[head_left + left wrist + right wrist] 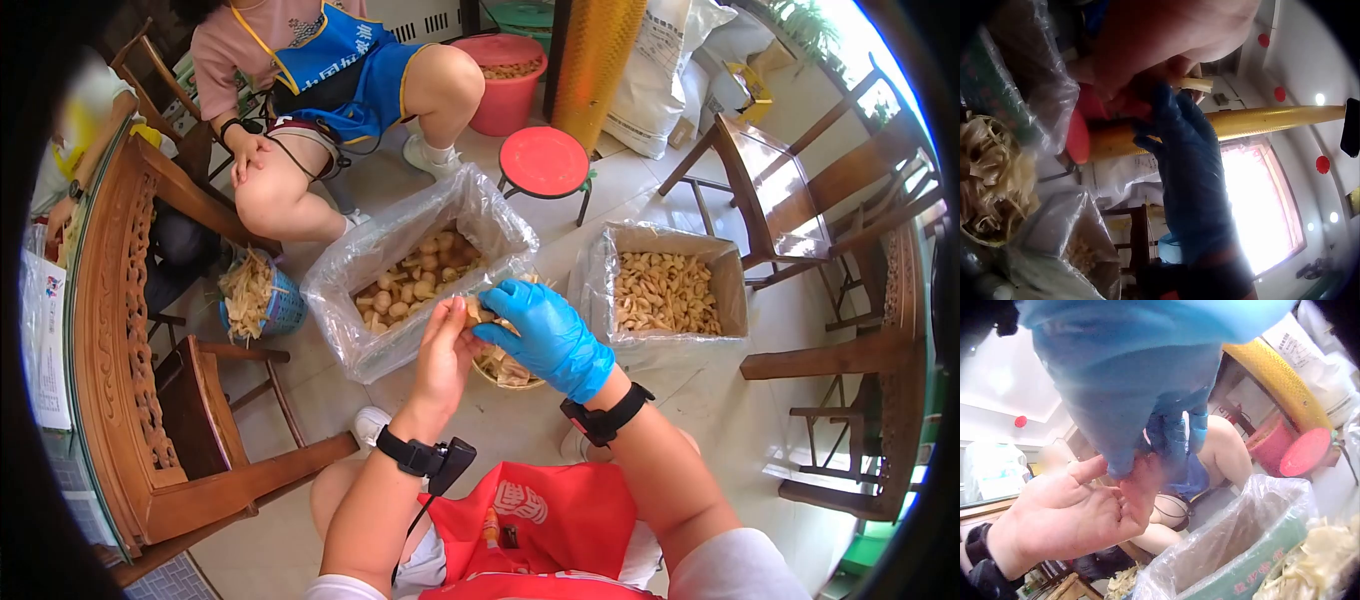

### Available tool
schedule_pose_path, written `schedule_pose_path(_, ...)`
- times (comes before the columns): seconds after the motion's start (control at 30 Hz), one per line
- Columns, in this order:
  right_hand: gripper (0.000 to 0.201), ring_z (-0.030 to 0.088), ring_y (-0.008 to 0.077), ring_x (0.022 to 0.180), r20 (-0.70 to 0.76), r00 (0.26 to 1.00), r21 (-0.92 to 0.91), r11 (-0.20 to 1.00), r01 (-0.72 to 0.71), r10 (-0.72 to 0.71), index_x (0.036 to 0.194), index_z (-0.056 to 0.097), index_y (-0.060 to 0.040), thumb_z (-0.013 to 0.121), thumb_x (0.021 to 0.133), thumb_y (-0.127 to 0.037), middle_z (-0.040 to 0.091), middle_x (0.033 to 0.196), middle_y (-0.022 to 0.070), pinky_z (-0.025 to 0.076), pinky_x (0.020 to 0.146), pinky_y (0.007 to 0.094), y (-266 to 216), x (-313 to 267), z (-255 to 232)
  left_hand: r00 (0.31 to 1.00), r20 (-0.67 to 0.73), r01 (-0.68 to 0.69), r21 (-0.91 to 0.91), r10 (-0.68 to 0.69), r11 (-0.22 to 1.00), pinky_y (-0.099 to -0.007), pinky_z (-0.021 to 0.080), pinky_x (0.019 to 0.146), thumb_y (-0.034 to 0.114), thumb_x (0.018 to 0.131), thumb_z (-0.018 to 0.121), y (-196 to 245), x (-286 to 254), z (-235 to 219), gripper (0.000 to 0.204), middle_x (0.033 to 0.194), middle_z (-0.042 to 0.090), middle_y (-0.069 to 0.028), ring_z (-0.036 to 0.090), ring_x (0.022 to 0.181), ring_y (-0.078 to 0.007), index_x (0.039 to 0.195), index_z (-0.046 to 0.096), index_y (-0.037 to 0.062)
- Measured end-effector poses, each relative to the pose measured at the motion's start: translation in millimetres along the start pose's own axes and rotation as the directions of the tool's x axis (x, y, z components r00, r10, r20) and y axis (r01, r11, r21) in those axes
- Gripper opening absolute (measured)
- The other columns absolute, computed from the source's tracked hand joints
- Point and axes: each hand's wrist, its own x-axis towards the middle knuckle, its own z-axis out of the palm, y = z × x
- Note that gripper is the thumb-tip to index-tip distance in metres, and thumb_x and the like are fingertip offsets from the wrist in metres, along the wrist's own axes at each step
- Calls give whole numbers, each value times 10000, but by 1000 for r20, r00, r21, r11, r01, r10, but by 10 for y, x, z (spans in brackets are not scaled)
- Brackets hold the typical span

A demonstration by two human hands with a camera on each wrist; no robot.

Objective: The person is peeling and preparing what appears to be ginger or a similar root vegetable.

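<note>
Above the gap between two lined boxes, my bare left hand [440, 350] and my blue-gloved right hand [545, 335] meet at the fingertips. Between them they pinch a garlic bulb [474, 314], mostly covered by the fingers. A pale stalk [1197, 84] pokes out past the fingers in the left wrist view. Below the hands, a round basket [500, 382] holds papery garlic skins [991, 169]. The box [335, 335] at left, lined with clear plastic, contains whole garlic bulbs [400, 292]. In the right-hand box [728, 250] lie loose garlic cloves [665, 290].
A person in a blue apron [350, 75] sits across from me. Beyond the boxes stand a red stool [545, 160], a pink bucket [500, 100] and a gold column [597, 65]. A blue basket [288, 305] of husks sits left. Wooden chairs [765, 190] line the right.
</note>
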Motion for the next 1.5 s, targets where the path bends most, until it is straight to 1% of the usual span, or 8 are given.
schedule_pose_path(0.8, 181, 562, 373, 799, -110, 979, 303, 944, -129, 169, 948, 570, 1, 533, 876, -161, 584, 815, 178, 448, 691, 401, -39, 93, 61, 991, 116, -65, 33, 61, 997, -285, 392, 816, 202, 967, 414, 36, -11, -104, 224, 1029, 557, -57, 503, 914, -135, 1145, 455, 73)
schedule_pose_path(0.93, 259, 533, 347, 702, -62, 893, 554, 759, -340, 445, 886, 563, -4, 469, 927, -241, 575, 792, 201, 435, 665, 386, 81, 160, 36, 976, 206, -101, 113, 76, 988, -278, 389, 790, 198, 954, 393, 128, -74, -3, 240, 1048, 567, -105, 500, 932, -144, 1149, 437, 66)
schedule_pose_path(1.0, 261, 495, 317, 652, 51, 605, 822, 311, -477, 794, 847, 576, -17, 515, 901, -264, 591, 793, 202, 430, 651, 372, 237, 190, -158, 984, 142, -123, 102, 108, 987, -274, 389, 787, 202, 944, 381, 130, -44, -73, 242, 1057, 567, -130, 501, 944, -149, 1132, 437, 60)
schedule_pose_path(1.13, 329, 548, 325, 650, -427, 572, 168, 682, -711, 701, 849, 614, -10, 586, 834, -337, 633, 790, 189, 456, 619, 401, 782, -89, -724, 987, 150, -59, 1, 58, 998, -281, 418, 795, 200, 936, 369, 168, -56, -131, 241, 1045, 568, -142, 539, 884, -170, 1118, 447, 63)
schedule_pose_path(1.27, 406, 626, 374, 822, -480, 498, -332, 376, -865, 723, 1066, 582, -14, 604, 808, -326, 643, 859, 205, 506, 696, 442, 954, -394, -836, 988, 150, -15, -63, 24, 998, -279, 429, 805, 190, 936, 407, 167, -59, -174, 221, 1061, 571, -136, 553, 861, -173, 1115, 458, 72)
schedule_pose_path(1.33, 468, 621, 371, 847, -324, 565, -323, 473, -820, 759, 1120, 551, -13, 652, 771, -308, 639, 908, 201, 500, 724, 435, 702, -298, -769, 998, 64, -12, -15, 13, 1000, -276, 437, 810, 187, 941, 463, 169, -48, -148, 201, 1099, 571, -126, 558, 882, -172, 1106, 471, 73)
schedule_pose_path(1.4, 435, 603, 330, 920, -324, 860, -196, 861, -469, 394, 1085, 580, -23, 731, 723, -212, 614, 1012, 181, 484, 792, 391, 643, -297, -521, 998, 48, -32, 18, 31, 999, -275, 440, 813, 195, 942, 483, 146, -39, -113, 213, 1095, 572, -112, 561, 887, -171, 1116, 477, 72)
schedule_pose_path(1.5, 386, 597, 326, 889, -16, 983, 141, 974, -179, 183, 1052, 596, -58, 735, 719, -198, 624, 985, 131, 482, 787, 377, 176, -40, -392, 999, 31, -23, 35, 22, 999, -274, 451, 823, 196, 952, 489, 158, -58, 12, 236, 1080, 575, -92, 560, 921, -150, 1147, 483, 63)
